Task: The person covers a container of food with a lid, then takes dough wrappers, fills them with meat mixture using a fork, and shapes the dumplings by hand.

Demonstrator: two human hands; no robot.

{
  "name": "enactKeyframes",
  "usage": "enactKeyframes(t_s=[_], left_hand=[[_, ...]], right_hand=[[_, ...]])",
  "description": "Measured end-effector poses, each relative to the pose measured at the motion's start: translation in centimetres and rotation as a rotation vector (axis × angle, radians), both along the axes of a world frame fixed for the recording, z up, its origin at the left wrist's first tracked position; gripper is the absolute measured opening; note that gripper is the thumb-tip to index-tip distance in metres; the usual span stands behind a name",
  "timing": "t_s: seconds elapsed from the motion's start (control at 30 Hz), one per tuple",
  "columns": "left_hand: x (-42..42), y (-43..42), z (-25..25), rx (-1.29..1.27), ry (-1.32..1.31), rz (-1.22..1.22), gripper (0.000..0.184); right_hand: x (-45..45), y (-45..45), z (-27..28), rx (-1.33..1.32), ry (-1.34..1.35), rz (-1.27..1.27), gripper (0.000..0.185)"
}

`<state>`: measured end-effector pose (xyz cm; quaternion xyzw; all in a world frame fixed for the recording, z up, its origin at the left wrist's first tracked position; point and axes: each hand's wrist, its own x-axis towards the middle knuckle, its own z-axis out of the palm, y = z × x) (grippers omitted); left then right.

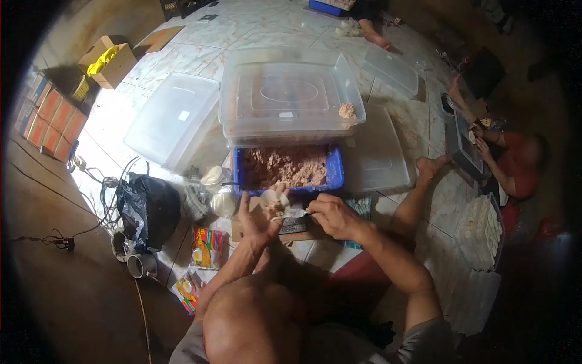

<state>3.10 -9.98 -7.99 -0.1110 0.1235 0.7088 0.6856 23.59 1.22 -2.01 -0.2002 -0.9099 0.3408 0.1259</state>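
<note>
My left hand (pixel 254 225) is turned palm up, fingers partly curled, holding a thin pale dumpling wrapper (pixel 279 197) with a small lump of pinkish filling (pixel 273 210) on it. From the right, my right hand (pixel 331 216) grips a small utensil that looks like a fork (pixel 295 213), its tip at the filling. Just beyond both hands is a blue tub (pixel 238 170) with a mass of minced filling (pixel 285 167) inside. Round white stacks (pixel 222 203), probably more wrappers, stand left of the tub.
A clear plastic bin (pixel 354 91) with one filling lump stands behind the tub, lids (pixel 173 115) beside it. On the left are a black bag (pixel 148 206), a mug (pixel 141 266) and noodle packets (pixel 207 247). Another person (pixel 515 161) works at a grey container (pixel 464 145) on the right.
</note>
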Motion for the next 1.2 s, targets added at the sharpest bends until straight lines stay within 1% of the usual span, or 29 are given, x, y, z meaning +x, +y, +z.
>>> enactKeyframes(t_s=[0.07,0.1,0.13,0.2,0.23,0.27,0.3,0.37,0.4,0.47,0.5,0.53,0.6,0.63,0.67,0.7,0.73,0.77,0.83,0.87,0.9,0.93,0.97,1.0,1.07,1.1,1.13,1.17,1.2], left_hand=[[-0.5,-0.6,-1.7,-0.074,-0.005,0.139,0.073],[-0.5,-1.1,-0.3,-0.124,0.024,0.163,0.060],[-0.7,-1.6,-1.0,-0.127,0.018,0.164,0.060],[-1.6,-2.7,-2.6,-0.040,0.006,0.050,0.062],[-1.5,-2.8,-2.6,-0.047,0.090,0.000,0.057],[-1.3,-3.0,-2.9,-0.044,0.090,0.004,0.057],[-1.2,-3.3,-3.6,-0.084,0.064,-0.058,0.056],[-0.8,-3.6,-3.4,-0.209,0.026,-0.151,0.054],[-0.8,-3.5,-3.5,-0.206,0.026,-0.144,0.054],[-0.9,-3.9,-4.0,-0.200,0.170,-0.215,0.052],[-1.0,-4.1,-3.8,-0.167,0.105,-0.230,0.050],[-1.1,-4.3,-4.0,-0.178,0.100,-0.229,0.050],[-1.3,-3.9,-4.1,-0.143,0.058,-0.262,0.051],[-1.3,-3.9,-3.1,-0.209,0.114,-0.277,0.052],[-1.6,-3.7,-4.7,-0.202,0.115,-0.276,0.052],[-2.0,-3.5,-7.6,0.059,-0.141,-0.364,0.053],[-2.0,-3.3,-7.6,0.194,-0.271,-0.397,0.054],[-2.0,-3.2,-7.5,0.325,-0.393,-0.443,0.055],[-1.2,-3.0,-2.1,-0.079,0.129,-0.366,0.059],[-0.8,-2.9,-1.2,-0.082,0.132,-0.370,0.059],[-0.4,-2.8,-0.5,-0.155,0.182,-0.355,0.068],[-0.3,-2.7,-0.7,-0.191,0.211,-0.351,0.072],[-0.1,-2.7,-1.0,-0.228,0.240,-0.348,0.076],[-0.1,-2.5,-1.7,-0.188,0.215,-0.396,0.075],[0.1,-2.5,-3.0,-0.152,0.194,-0.440,0.074],[0.7,-2.3,-2.5,-0.259,0.245,-0.427,0.073],[0.9,-2.2,-2.1,-0.365,0.296,-0.412,0.072],[-0.2,-2.8,-4.3,-0.243,0.237,-0.499,0.071],[-0.3,-2.7,-3.8,-0.243,0.241,-0.496,0.071]], right_hand=[[-0.1,0.5,2.3,0.001,-0.021,0.033,0.015],[-0.4,1.0,3.3,-0.023,-0.044,-0.006,0.015],[-0.7,1.7,3.9,-0.044,-0.065,-0.044,0.015],[-1.8,3.9,4.2,-0.016,-0.096,-0.056,0.016],[-2.4,5.1,3.5,0.166,-0.113,-0.132,0.014],[-3.0,6.1,2.7,0.349,-0.128,-0.208,0.012],[-3.5,7.0,1.5,0.354,-0.126,-0.204,0.012],[-4.6,8.3,-0.6,0.378,-0.511,-0.134,0.012],[-5.2,8.4,-0.8,0.382,-0.510,-0.129,0.012],[-6.4,7.8,-1.6,0.298,-0.454,-0.043,0.013],[-6.6,7.2,-2.3,0.245,-0.430,-0.001,0.014],[-6.4,6.9,-2.8,0.234,-0.433,0.004,0.014],[-5.7,7.4,-2.9,0.077,-0.154,-0.028,0.014],[-5.3,7.5,-2.9,0.044,-0.085,-0.007,0.016],[-4.8,7.4,-3.0,0.051,-0.085,-0.007,0.016],[-4.5,7.2,-2.8,0.017,-0.012,-0.021,0.016],[-4.2,7.1,-2.7,-0.019,0.061,-0.034,0.016],[-4.0,7.0,-2.7,-0.015,0.063,-0.031,0.016],[-3.4,6.8,-2.7,0.122,0.000,-0.102,0.016],[-3.5,6.8,-2.8,0.120,0.002,-0.105,0.016],[-3.8,6.6,-3.0,0.190,-0.012,-0.110,0.015],[-4.2,6.5,-3.1,0.260,-0.026,-0.116,0.013],[-4.6,6.8,-3.9,0.293,-0.052,-0.056,0.011],[-5.2,6.7,-4.1,0.295,-0.048,-0.061,0.011],[-6.6,6.3,-4.4,0.346,-0.074,0.035,0.009],[-6.9,6.1,-3.5,0.313,-0.099,0.024,0.010],[-7.1,6.2,-3.9,0.313,-0.092,0.024,0.010],[-7.2,6.3,-4.4,0.101,0.037,-0.009,0.011],[-7.3,6.3,-4.4,-0.111,0.163,-0.038,0.013]])
